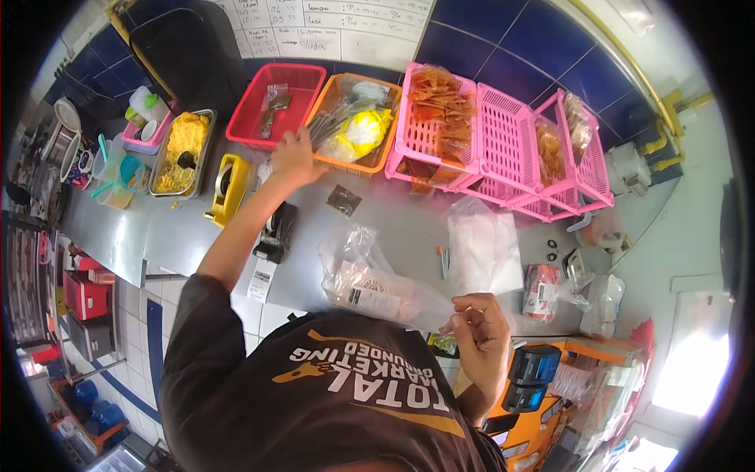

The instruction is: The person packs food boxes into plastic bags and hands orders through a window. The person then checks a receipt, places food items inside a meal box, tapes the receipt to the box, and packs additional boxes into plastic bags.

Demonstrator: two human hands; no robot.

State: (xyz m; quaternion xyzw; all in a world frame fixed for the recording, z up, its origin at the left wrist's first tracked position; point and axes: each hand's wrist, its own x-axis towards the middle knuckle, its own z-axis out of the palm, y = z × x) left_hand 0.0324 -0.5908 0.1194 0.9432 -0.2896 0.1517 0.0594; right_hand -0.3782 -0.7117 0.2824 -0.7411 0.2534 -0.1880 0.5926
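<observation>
My left hand [295, 158] reaches to the near left corner of an orange plastic basket [380, 168], its fingertips beside some thin grey plastic-wrapped items [330, 125]; whether it grips one is unclear. A yellow-and-white plastic packet [365, 131] lies in the same basket. Close to my torso, my right hand [481, 321] pinches the edge of a clear plastic bag [427, 304] between thumb and finger. Inside the bag is a wrapped package with a printed label [371, 298]. A small dark sachet [344, 200] lies flat on the metal counter [395, 218] between the hands.
A red basket [236, 127] holds sachets; pink racks [478, 171] hold orange-brown packets. Yellow [227, 192] and black [276, 233] tape dispensers stand at left, beyond them a tray of yellow food [187, 141]. White plastic bags [486, 248], a pen and a red roll [541, 289] lie right.
</observation>
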